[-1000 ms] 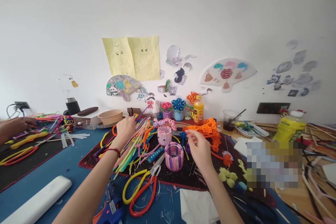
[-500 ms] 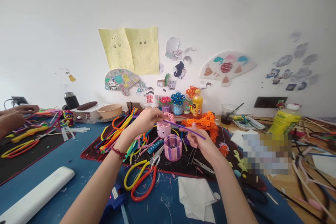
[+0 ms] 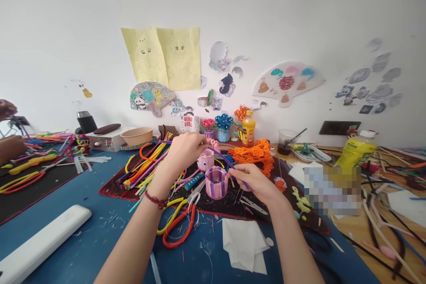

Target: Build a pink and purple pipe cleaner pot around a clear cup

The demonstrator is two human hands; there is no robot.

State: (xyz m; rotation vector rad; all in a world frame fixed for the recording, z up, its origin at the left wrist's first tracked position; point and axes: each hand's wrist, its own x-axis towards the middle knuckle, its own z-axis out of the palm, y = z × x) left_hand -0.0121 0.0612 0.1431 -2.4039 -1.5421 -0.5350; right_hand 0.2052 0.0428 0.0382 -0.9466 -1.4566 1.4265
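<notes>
My left hand (image 3: 185, 150) pinches one end of a purple pipe cleaner (image 3: 223, 159) and my right hand (image 3: 253, 180) pinches its other end. The wire slants down to the right between them, just above a small pink-and-purple woven basket (image 3: 216, 182). A second pink basket (image 3: 205, 159) stands right behind it. Both stand on a dark mat (image 3: 233, 202), where a bundle of coloured pipe cleaners (image 3: 149, 164) lies left of my left hand.
Yellow and red cable loops (image 3: 178, 226) and white tissue (image 3: 246, 244) lie on the blue table (image 3: 83, 248) near me. Orange pipe-cleaner shapes (image 3: 253, 153), a juice bottle (image 3: 248, 129), a cup and a yellow bottle (image 3: 354, 153) stand behind. Another person's hands (image 3: 9, 144) work far left.
My left hand left the pipe-cleaner bundle with a purple one and moved right; my right hand took the other end. Both hands now hold it lower, over the basket.
</notes>
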